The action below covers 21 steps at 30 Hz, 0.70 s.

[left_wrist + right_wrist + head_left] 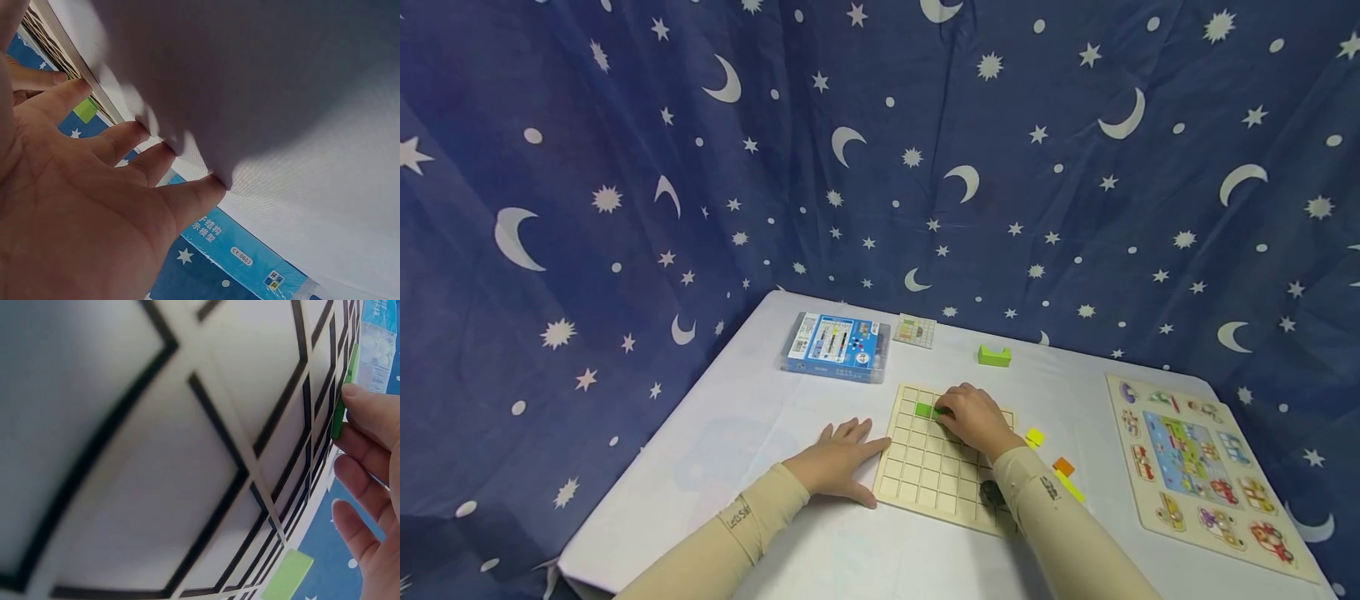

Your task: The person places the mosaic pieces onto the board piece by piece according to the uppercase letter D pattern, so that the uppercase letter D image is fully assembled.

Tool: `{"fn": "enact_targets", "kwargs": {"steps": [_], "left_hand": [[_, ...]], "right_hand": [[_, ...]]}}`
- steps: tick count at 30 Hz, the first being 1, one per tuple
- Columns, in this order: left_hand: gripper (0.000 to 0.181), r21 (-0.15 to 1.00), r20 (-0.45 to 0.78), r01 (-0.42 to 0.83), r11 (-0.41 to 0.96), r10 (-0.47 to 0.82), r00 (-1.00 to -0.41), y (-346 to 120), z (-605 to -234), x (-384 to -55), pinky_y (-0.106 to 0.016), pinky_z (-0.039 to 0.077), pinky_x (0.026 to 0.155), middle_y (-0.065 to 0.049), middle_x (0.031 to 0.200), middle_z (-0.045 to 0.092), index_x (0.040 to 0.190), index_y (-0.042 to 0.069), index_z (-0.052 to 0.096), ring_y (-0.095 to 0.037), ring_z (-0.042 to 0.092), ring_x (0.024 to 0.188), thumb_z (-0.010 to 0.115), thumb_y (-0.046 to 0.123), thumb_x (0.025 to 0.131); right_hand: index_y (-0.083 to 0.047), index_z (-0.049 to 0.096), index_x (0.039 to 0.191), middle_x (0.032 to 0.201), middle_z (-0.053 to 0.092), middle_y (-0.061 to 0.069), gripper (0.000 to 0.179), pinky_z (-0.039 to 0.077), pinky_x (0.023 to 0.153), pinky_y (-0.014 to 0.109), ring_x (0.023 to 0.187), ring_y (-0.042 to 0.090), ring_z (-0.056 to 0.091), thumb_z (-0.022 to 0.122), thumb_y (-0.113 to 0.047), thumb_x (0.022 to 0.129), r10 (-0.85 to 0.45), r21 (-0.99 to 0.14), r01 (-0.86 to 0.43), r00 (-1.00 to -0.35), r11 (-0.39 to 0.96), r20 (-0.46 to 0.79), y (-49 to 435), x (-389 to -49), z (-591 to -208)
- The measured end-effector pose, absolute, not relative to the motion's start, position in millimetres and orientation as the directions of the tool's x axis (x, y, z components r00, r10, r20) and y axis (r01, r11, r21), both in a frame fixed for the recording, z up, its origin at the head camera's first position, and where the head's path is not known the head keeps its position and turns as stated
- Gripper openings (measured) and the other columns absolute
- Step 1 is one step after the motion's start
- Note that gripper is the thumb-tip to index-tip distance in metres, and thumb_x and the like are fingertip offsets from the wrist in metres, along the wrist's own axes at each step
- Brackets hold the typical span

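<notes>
A pale wooden grid board (917,479) lies on the table in the head view. My left hand (835,462) rests beside its left edge with fingers spread; one finger touches the edge. In the left wrist view, the other fingertips (215,181) meet the white tablecloth. Over the board's far part, my right hand (976,417) pinches a green tile (339,419) between thumb and index finger, low against the grid. Another green tile (922,409) lies in the grid just left of it. My right hand and forearm hide part of the board's right side.
Yellow (1034,437) and orange (1063,467) pieces lie right of the board, with a longer yellow piece (1070,486). Behind stand a notched green block (994,357), a small grid card (915,331) and a blue-labelled box (837,346). A picture puzzle board (1138,492) lies far right.
</notes>
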<state>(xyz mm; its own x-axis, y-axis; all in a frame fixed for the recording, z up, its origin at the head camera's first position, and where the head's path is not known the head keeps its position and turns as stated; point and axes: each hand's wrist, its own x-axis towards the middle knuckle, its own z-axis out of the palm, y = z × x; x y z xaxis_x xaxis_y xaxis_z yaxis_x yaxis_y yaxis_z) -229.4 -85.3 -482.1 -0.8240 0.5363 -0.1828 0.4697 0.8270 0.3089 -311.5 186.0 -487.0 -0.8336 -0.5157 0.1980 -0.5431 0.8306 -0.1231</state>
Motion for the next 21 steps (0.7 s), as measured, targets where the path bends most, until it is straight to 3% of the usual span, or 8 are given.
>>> {"fn": "enact_targets", "kwargs": {"steps": [14, 21], "left_hand": [[0.099, 0.323, -0.180, 0.476, 0.818, 0.547, -0.818, -84.2, -484.4, -229.6, -0.066, 0.020, 0.114, -0.019, 0.161, 0.026, 0.153, 0.024, 0.040, -0.041, 0.021, 0.148, 0.077, 0.064, 0.070], [0.099, 0.324, -0.172, 0.476, 0.818, 0.545, -0.820, -86.1, -486.0, -230.2, -0.067, 0.019, 0.114, -0.020, 0.160, 0.026, 0.153, 0.023, 0.040, -0.042, 0.020, 0.148, 0.077, 0.064, 0.070]], "right_hand": [[-0.015, 0.077, 0.102, 0.100, 0.073, -0.001, 0.019, 0.054, 0.080, 0.039, 0.092, 0.018, 0.065, 0.079, -0.023, 0.085, -0.510, -0.138, -0.554, -0.820, 0.821, 0.261, 196.2, -308.0, -488.8], [-0.015, 0.076, 0.104, 0.101, 0.072, -0.001, 0.020, 0.053, 0.081, 0.040, 0.092, 0.018, 0.064, 0.078, -0.023, 0.086, -0.470, -0.141, -0.510, -0.848, 0.848, 0.244, 214.4, -300.6, -484.1]]}}
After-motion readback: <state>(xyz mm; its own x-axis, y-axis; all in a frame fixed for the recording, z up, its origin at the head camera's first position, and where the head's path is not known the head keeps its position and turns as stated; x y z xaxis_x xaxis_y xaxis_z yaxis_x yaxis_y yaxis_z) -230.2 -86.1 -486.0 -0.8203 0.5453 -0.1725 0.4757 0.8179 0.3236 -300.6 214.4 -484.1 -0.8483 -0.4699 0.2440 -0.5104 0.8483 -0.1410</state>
